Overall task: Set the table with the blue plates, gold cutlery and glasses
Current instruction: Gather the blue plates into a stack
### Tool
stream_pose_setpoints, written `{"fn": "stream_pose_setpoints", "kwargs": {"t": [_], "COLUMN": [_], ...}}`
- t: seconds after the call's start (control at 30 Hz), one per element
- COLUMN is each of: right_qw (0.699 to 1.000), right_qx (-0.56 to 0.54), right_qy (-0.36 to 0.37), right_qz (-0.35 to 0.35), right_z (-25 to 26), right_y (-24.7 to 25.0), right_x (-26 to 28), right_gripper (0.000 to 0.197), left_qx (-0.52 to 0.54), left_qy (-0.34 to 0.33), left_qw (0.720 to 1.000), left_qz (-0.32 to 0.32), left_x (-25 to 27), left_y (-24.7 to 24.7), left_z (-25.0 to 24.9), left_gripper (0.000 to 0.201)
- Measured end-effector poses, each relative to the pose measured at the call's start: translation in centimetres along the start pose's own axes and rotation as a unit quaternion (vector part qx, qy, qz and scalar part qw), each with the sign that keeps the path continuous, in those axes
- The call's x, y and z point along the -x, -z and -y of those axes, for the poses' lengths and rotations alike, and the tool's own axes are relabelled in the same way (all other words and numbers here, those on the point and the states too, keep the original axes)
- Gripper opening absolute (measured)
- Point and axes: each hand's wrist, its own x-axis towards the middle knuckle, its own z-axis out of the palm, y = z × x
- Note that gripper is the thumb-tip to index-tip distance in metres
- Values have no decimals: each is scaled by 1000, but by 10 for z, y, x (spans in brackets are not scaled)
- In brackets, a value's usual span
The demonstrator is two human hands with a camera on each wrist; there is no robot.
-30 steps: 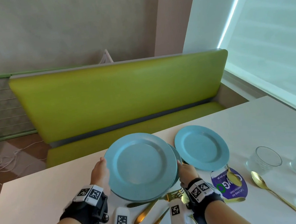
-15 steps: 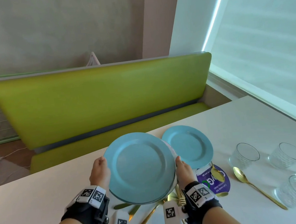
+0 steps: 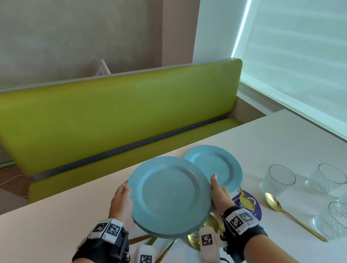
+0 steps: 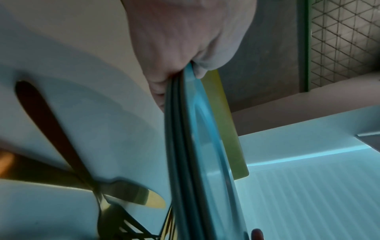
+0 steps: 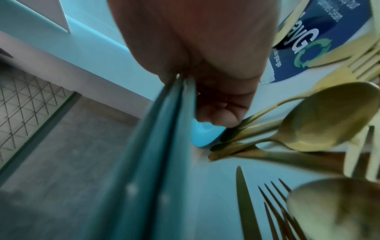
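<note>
A stack of blue plates (image 3: 170,196) hangs above the white table (image 3: 40,241), tilted towards me. My left hand (image 3: 122,201) grips its left rim and my right hand (image 3: 218,191) grips its right rim. The left wrist view shows the stack's edge (image 4: 185,129) pinched by my left hand (image 4: 180,53); the right wrist view shows the edge (image 5: 164,138) under my right hand (image 5: 205,73). One more blue plate (image 3: 219,167) lies flat on the table behind. Gold cutlery (image 3: 202,233) lies under the stack, with a gold spoon (image 3: 283,211) to the right. Several glasses (image 3: 278,179) stand at the right.
A round purple sticker (image 3: 251,207) sits on the table beside the cutlery, with a spoon (image 3: 245,198) on it. A green bench (image 3: 111,116) runs along the table's far side. A window with a blind (image 3: 310,52) is at the right. The table's left half is bare.
The stack of plates has come up off the table and tilted towards me, still held at both rims. The view has shifted so that more glasses show at the right.
</note>
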Motion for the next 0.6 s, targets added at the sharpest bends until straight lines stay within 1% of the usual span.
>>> {"fn": "stream_pose_setpoints", "kwargs": {"t": [0.07,0.13,0.17,0.23,0.3,0.37,0.43,0.5,0.6], "right_qw": [1000,999,998,996,991,983,980,982,981], "right_qx": [21,26,19,-11,-74,-131,-141,-118,-119], "right_qy": [-8,-13,-23,-48,-59,-68,-82,-82,-62], "right_qz": [-9,-42,-52,-71,-97,-108,-111,-122,-142], "right_z": [6,9,9,8,6,5,6,5,8], "right_y": [11,28,36,42,41,38,37,36,32], "right_x": [-5,-13,-17,-25,-35,-46,-50,-55,-53], "right_gripper": [53,45,44,46,46,47,45,36,14], "left_qx": [-3,-1,-1,0,12,20,22,23,24], "left_qy": [-9,-21,-27,-33,-36,-43,-42,-42,-40], "left_qw": [1000,1000,1000,999,999,998,998,997,997], "left_qz": [-8,-10,-13,-24,-31,-41,-45,-52,-60], "left_x": [-1,-3,-3,-4,-7,-9,-11,-11,-11], "left_y": [-1,-1,0,1,3,4,6,9,12], "left_z": [0,-1,-2,-3,-3,-4,-5,-6,-5], "left_gripper": [36,36,36,36,36,35,34,34,35]}}
